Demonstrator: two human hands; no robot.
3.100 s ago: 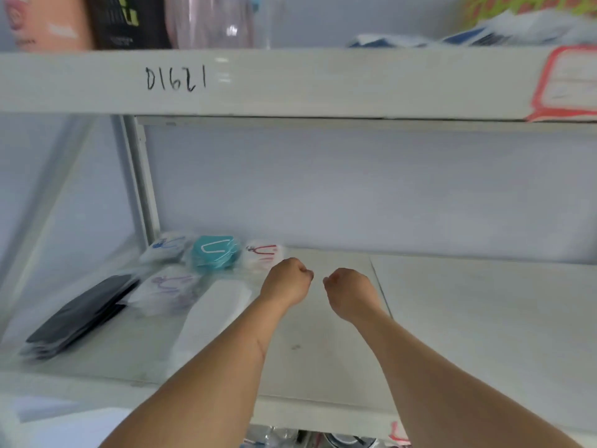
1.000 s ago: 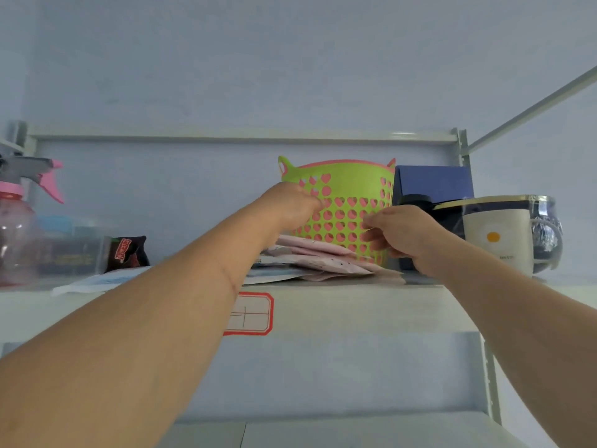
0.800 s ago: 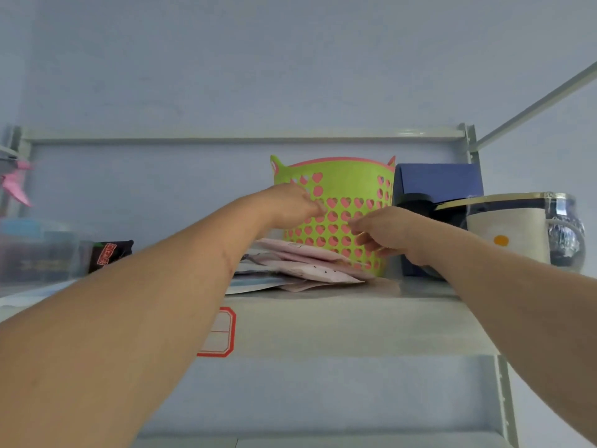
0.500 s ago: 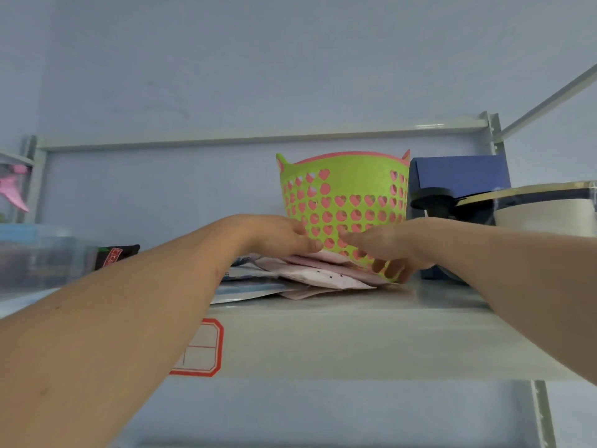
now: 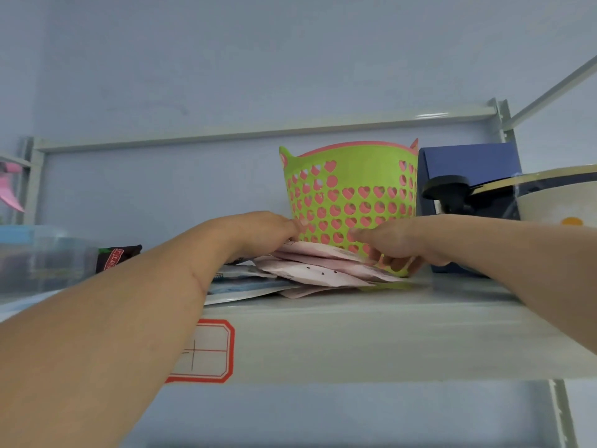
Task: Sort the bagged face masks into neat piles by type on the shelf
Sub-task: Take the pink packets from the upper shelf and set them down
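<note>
The pink bagged masks (image 5: pixel 318 270) lie in a loose, fanned heap on the grey metal shelf (image 5: pixel 371 341), right against the foot of the green basket (image 5: pixel 350 202) with its pink heart-shaped holes. I can count at least three pink bags overlapping; under them, to the left of the basket, lie the pale blue-and-white bags (image 5: pixel 240 284), two or so, their edges too mixed to count surely. My left hand (image 5: pixel 263 232) rests on top of the pink heap, fingers bent down over the top bag in front of the basket. My right hand (image 5: pixel 392 245) is at the heap's right end, low before the basket, fingers curled around the edges of the pink bags, thumb side on top.

The shelf's front lip carries one red-bordered label (image 5: pixel 203 350), below and left of the basket. Behind the basket runs a pale bluish wall, with a grey rail across it.

Half a second ago my hands hovered a little higher against the basket; now both have sunk onto the heap, and the view has tipped so the shelf lip sits lower.

Right of the basket stand one dark blue box (image 5: pixel 468 166) and one cream pot (image 5: pixel 555 198) with a black knob. Far left of the basket sit one dark snack packet (image 5: pixel 118 255), one clear tub (image 5: pixel 38 253) and one pink sprayer trigger (image 5: pixel 11 192).
</note>
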